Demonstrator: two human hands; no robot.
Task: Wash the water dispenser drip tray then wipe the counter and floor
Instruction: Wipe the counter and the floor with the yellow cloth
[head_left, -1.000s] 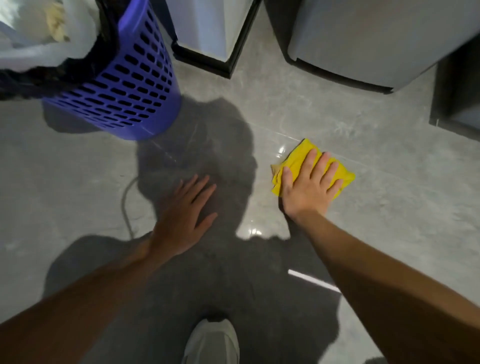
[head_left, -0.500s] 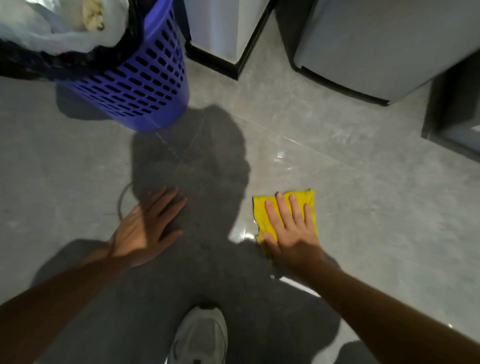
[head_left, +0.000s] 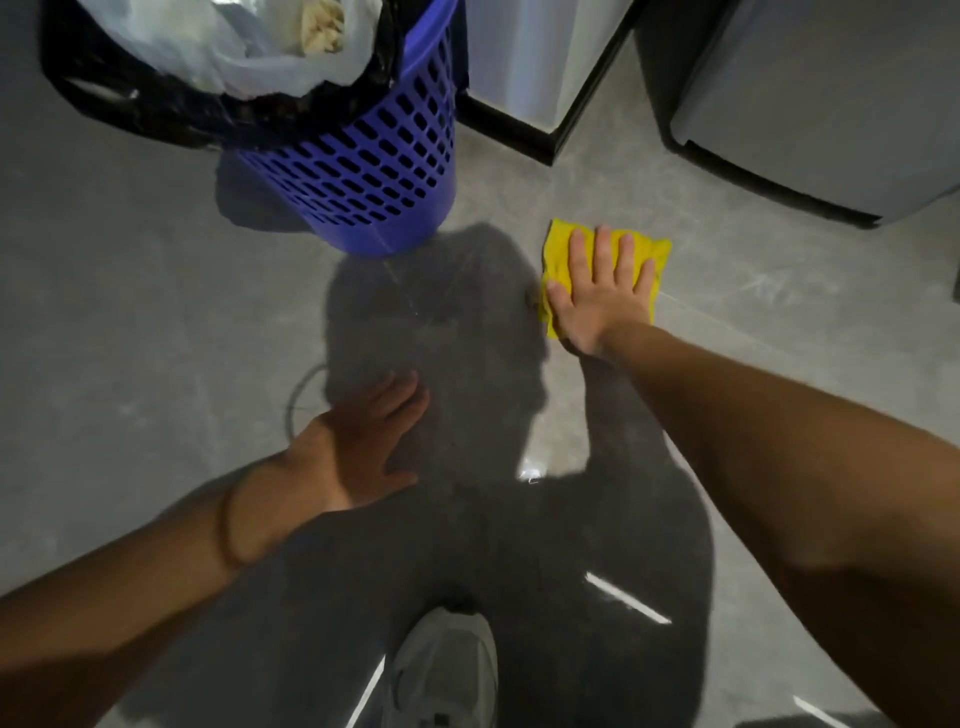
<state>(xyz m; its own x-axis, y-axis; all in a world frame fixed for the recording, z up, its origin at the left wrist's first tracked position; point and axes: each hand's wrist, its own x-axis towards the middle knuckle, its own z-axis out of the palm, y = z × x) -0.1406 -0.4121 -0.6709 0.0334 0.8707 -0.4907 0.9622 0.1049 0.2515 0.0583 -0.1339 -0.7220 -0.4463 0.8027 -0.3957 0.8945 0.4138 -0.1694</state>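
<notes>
A folded yellow cloth (head_left: 558, 244) lies flat on the grey tiled floor (head_left: 753, 322), right of centre. My right hand (head_left: 602, 291) presses down on it with straight, spread fingers, covering most of it. My left hand (head_left: 363, 447) rests flat on the floor nearer to me, fingers straight, holding nothing. The drip tray and the counter are out of view.
A blue perforated bin (head_left: 374, 171) lined with black and clear bags stands at the upper left, close to the cloth. The base of a white appliance (head_left: 524, 67) and a grey appliance (head_left: 810, 104) stand at the back. My grey shoe (head_left: 441, 670) is at the bottom centre.
My right hand has slid the yellow cloth away from me across the floor, toward the bin and the appliances. My left hand stays planted on the floor.
</notes>
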